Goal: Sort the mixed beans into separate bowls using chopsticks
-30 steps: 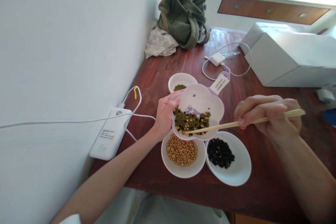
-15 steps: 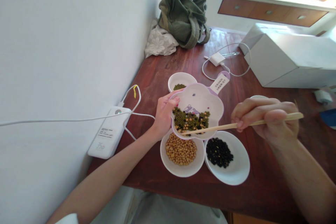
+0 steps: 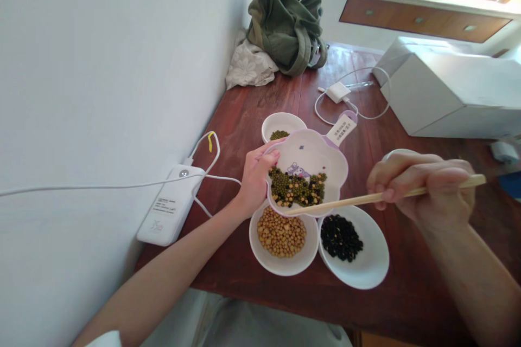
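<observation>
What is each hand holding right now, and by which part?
Left hand grips the flower-shaped dish by its left rim. Right hand holds the chopsticks near their upper end.

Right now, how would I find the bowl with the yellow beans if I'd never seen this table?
Start at the dark red wooden table beside the white wall. At its near edge two round white bowls sit side by side below the flower-shaped pale plate. The left bowl holds tan-yellow soybeans; its right neighbour holds black beans.
</observation>
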{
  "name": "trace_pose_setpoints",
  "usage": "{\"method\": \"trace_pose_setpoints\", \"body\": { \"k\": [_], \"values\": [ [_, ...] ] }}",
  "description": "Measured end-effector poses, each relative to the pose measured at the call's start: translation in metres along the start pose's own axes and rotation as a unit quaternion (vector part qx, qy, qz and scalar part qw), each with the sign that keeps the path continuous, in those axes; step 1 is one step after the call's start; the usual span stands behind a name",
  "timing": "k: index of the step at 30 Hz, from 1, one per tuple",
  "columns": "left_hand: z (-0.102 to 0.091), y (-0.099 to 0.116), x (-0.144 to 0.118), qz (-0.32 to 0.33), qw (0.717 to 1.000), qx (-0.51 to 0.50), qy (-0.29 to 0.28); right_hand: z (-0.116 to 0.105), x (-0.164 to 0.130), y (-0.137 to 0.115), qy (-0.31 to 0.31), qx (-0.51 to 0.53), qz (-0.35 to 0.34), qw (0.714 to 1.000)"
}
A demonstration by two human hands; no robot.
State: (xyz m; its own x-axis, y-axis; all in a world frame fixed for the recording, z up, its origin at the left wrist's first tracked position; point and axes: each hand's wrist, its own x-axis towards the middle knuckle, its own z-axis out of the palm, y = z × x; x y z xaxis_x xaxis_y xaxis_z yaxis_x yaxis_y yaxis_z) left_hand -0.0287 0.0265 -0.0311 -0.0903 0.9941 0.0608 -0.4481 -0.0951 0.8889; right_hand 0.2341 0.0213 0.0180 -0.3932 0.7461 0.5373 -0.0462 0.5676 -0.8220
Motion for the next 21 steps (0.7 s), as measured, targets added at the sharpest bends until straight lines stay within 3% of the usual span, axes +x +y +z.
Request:
{"method": "trace_pose_setpoints", "body": {
  "k": [4, 14, 21],
  "values": [
    [0.0001, -0.0003, -0.0003, 0.006, 1.0, -0.008, -0.012, 0.0027, -0.0015, 0.0031, 0.044, 0.019, 0.02, 0.999],
    [-0.0028, -0.0023, 0.0002, 0.013, 0.999, 0.029, -0.018, 0.0055, -0.0021, 0.0025, 0.024, -0.027, 0.025, 0.999],
    [-0.0006, 0.0001, -0.0011, -0.011, 0.998, 0.04, 0.038, 0.0097, -0.0041, 0.003, 0.037, -0.019, 0.066, 0.997]
  ]
}}
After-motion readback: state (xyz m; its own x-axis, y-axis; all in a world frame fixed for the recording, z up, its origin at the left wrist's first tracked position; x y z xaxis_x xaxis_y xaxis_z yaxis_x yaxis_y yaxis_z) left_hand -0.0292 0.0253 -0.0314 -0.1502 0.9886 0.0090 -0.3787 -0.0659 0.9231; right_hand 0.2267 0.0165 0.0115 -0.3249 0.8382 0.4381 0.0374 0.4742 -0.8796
